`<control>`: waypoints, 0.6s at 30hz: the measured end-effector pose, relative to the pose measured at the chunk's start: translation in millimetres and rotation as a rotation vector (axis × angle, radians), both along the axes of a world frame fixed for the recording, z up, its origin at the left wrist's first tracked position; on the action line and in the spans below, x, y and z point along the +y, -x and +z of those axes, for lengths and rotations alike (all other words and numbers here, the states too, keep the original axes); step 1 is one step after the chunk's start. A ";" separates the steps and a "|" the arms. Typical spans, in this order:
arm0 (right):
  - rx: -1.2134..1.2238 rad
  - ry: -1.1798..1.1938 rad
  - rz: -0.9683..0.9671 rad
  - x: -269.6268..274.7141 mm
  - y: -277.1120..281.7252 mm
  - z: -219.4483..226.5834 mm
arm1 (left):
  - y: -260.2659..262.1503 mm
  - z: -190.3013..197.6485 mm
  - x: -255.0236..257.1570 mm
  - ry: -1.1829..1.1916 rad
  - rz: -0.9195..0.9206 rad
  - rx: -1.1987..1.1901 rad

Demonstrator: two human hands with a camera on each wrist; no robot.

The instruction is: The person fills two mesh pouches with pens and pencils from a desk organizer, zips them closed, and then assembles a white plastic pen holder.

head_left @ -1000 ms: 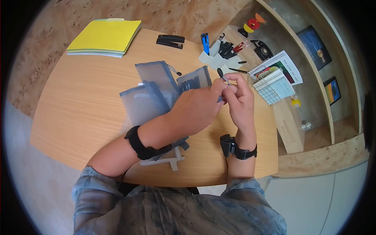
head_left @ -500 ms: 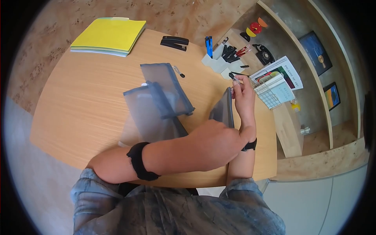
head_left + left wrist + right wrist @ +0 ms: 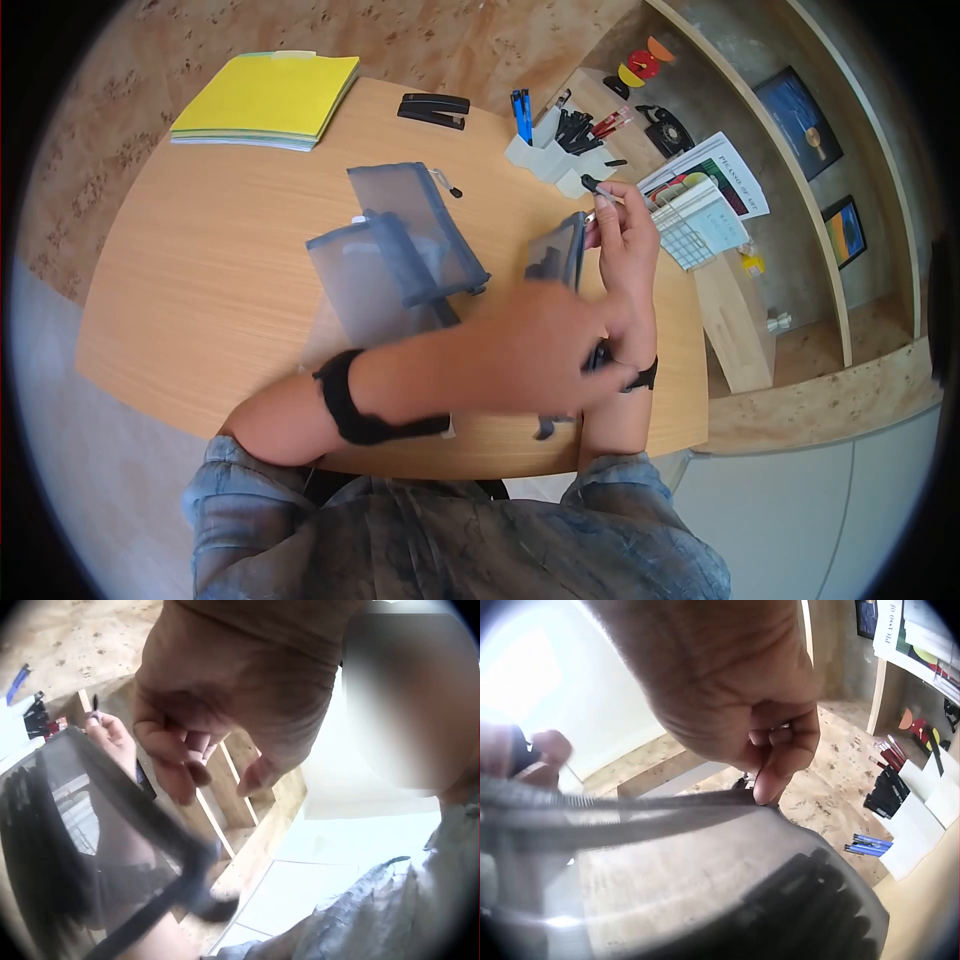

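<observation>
A grey mesh zipper pouch (image 3: pixel 553 250) stands tilted on edge over the right part of the desk. Several dark, rod-like items (image 3: pixel 802 907) show through its mesh in the right wrist view. My right hand (image 3: pixel 630 245) pinches the far end of its zipper edge, and a cord pull with a black tip (image 3: pixel 590 184) sticks up from those fingers. Close by the pouch's near end is my left hand (image 3: pixel 550 345), blurred, its thumb and fingers apart with nothing between them. Two more mesh pouches, one upper (image 3: pixel 390 190) and one lower (image 3: pixel 345 275), overlap left of it.
A yellow folder stack (image 3: pixel 265 95) and a black stapler (image 3: pixel 433 110) lie at the back. White pen holders (image 3: pixel 545 155) with blue, black and red pens stand at the back right. Beside them is a wire rack (image 3: pixel 685 240) with books, before a wooden shelf (image 3: pixel 850 310).
Both hands were together near the pen holders; my left hand has moved back towards my body, and its fingers have come apart. The pouch has turned up on edge, still in my right hand.
</observation>
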State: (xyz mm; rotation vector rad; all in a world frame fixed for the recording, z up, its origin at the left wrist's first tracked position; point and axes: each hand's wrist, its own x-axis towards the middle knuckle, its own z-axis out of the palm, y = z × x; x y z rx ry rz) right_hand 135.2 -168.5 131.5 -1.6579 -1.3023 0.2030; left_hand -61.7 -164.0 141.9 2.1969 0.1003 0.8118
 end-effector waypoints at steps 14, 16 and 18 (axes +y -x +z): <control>-0.197 0.055 0.129 -11.0 34.7 9.5 | -34.1 -60.2 65.0 0.474 0.260 0.007; -0.316 0.024 0.108 -20.0 46.8 19.4 | -28.9 -53.7 62.7 0.522 0.298 0.096; -0.329 0.162 0.225 -32.8 53.9 26.0 | -30.0 -57.7 66.4 0.479 0.311 0.095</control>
